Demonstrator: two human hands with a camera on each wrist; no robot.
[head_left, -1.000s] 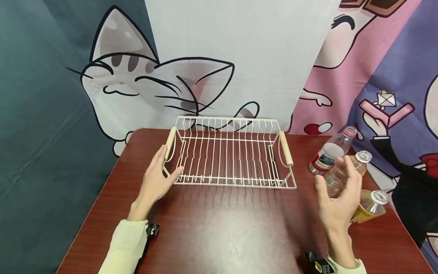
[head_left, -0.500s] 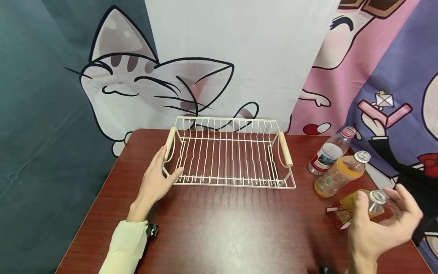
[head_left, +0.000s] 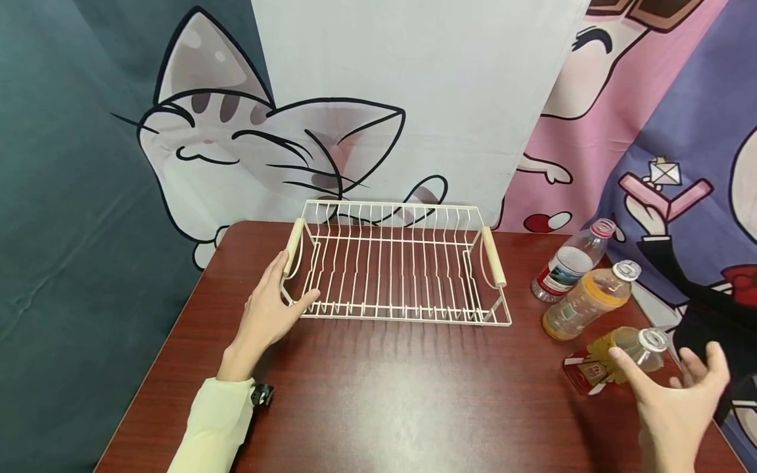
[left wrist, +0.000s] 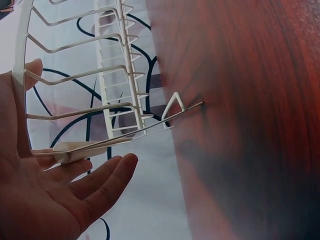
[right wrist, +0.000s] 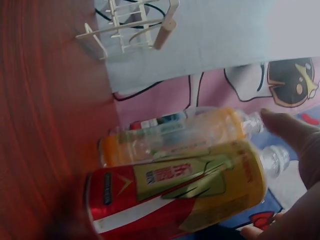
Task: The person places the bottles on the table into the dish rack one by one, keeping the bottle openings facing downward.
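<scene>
A white wire dish rack with wooden handles stands at the back of the table. My left hand is at its front left corner, fingers fairly straight along the left handle and thumb over the front rail. In the left wrist view the rack's corner meets the palm. On the right, my right hand is spread beside a bottle with a red and yellow label, thumb on the near side of its neck. The right wrist view shows this bottle close up, with a gap between it and the palm.
Behind that bottle are a clear bottle with orange bands and a clear bottle with a pink cap and red-white label. All of them stand near the right edge of the brown table. Printed cloth hangs behind.
My right hand has moved from in front of the orange-banded bottle to the right and nearer, beside the red and yellow bottle. My left hand has stayed at the rack.
</scene>
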